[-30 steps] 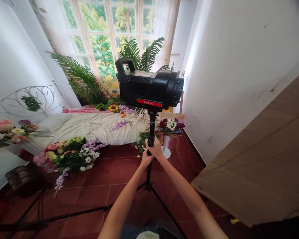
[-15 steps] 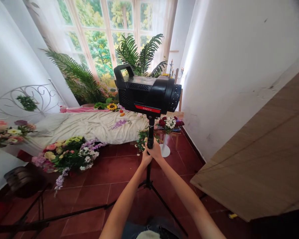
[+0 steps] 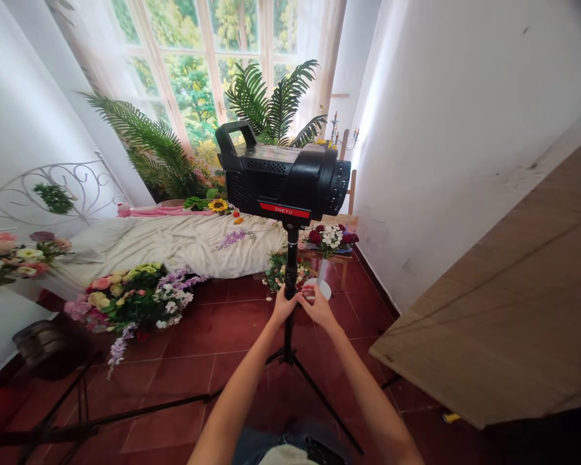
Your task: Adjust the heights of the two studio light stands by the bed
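Observation:
A black studio light [image 3: 281,181] with a red ZHEYU label and a top handle sits on a black stand [image 3: 288,329] whose legs spread on the floor. My left hand [image 3: 283,306] is wrapped round the pole beneath the lamp. Just right of the pole is my right hand [image 3: 317,306], its fingers apart and curved, the thumb near the pole and my left hand. Whether that thumb touches the pole cannot be told.
A bed with a cream blanket [image 3: 184,245] stands ahead, with flower bunches [image 3: 130,297] before it. A wooden panel [image 3: 494,310] leans at right. Another stand's leg [image 3: 150,413] crosses the floor at left. A white round base [image 3: 323,288] stands behind my right hand.
My right hand has come off the pole and moved a little right, its fingers opening. The light has shifted slightly left and up in view. My left hand stays at the pole.

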A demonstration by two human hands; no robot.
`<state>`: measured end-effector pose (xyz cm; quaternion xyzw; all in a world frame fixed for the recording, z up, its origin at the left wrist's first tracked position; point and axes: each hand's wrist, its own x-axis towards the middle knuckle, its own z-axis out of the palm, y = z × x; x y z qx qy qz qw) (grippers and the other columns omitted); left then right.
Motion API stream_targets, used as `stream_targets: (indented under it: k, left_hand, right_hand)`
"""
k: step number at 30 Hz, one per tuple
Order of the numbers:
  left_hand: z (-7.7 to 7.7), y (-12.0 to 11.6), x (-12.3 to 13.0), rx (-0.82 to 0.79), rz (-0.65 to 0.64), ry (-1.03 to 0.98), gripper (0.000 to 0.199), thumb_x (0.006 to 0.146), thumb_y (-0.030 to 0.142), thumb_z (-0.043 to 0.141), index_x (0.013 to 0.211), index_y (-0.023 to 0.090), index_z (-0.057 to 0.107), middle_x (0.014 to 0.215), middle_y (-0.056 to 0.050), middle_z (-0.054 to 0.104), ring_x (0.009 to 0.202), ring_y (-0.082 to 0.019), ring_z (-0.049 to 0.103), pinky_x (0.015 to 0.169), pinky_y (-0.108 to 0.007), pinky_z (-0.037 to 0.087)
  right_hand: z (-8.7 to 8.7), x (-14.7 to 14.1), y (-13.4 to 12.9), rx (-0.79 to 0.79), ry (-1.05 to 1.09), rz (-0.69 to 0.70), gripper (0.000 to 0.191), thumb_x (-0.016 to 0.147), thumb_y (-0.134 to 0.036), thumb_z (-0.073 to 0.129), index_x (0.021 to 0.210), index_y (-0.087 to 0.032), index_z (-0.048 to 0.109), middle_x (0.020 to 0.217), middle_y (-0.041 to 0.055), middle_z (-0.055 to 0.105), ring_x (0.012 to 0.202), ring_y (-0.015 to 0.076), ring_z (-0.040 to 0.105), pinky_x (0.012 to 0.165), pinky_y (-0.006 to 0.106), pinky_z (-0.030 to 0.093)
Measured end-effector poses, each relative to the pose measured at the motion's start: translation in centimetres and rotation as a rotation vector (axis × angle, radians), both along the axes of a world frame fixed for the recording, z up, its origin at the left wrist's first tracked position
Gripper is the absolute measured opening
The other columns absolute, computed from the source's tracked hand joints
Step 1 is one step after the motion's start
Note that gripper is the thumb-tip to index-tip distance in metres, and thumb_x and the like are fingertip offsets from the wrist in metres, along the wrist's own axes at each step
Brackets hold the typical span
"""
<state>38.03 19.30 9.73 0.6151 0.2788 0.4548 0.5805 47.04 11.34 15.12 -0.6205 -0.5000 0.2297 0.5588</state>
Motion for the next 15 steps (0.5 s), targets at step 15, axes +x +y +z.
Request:
stream_targets:
  k: [15]
  left_hand:
    - [1.9, -1.2, -0.4, -0.075, 0.070, 0.114, 0.036, 0.063, 0.050, 0.065, 0.073, 0.016, 0.056, 0.064, 0.001, 0.055, 0.058, -0.011, 0.050, 0.058, -0.023, 0.041]
  right_hand:
    - [-3.9, -2.0, -2.3, -0.280, 0.903, 0.007, 0.037, 0.082, -0.049, 0.044, 0.067, -0.017, 0.055, 0.064, 0.0047, 0.063, 0.050, 0.0107, 0.056, 0.048, 0.021, 0.046]
